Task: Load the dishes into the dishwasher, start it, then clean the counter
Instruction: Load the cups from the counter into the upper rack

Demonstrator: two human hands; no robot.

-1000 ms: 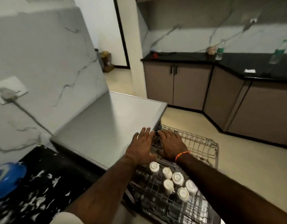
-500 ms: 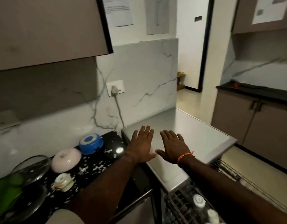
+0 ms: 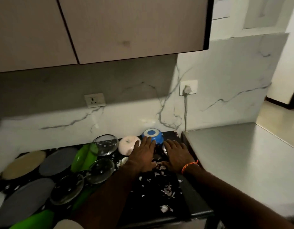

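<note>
Both hands out flat over the black surface [image 3: 159, 192], fingers straight and spread, holding nothing. Left hand [image 3: 143, 154] palm-down, fingertips reaching the near edge of the upturned blue bowl [image 3: 152, 136]; contact looks likely, can't confirm. Right hand [image 3: 176, 154] just beside it, palm-down, orange thread band [image 3: 189, 166] on the wrist, fingertips short of the bowl. White food scraps [image 3: 166, 190] scattered on the surface under and near both hands. Upturned white bowl [image 3: 127, 144] touching or just left of the left hand's fingers. Further left: clear glass plate [image 3: 107, 144] against the wall, green dish [image 3: 85, 157], second glass plate [image 3: 100, 170], third glass plate [image 3: 67, 189], two grey plates [image 3: 57, 161] [image 3: 25, 197], beige plate [image 3: 24, 164]. Another green piece [image 3: 35, 219] at the bottom edge. Right of the surface: steel dishwasher top [image 3: 242, 154], bare, butted against it. Marble wall behind with plugged socket [image 3: 188, 87] above the dishwasher corner and a second socket [image 3: 95, 100] further left. Wall cabinets [image 3: 110, 30] overhead.
</note>
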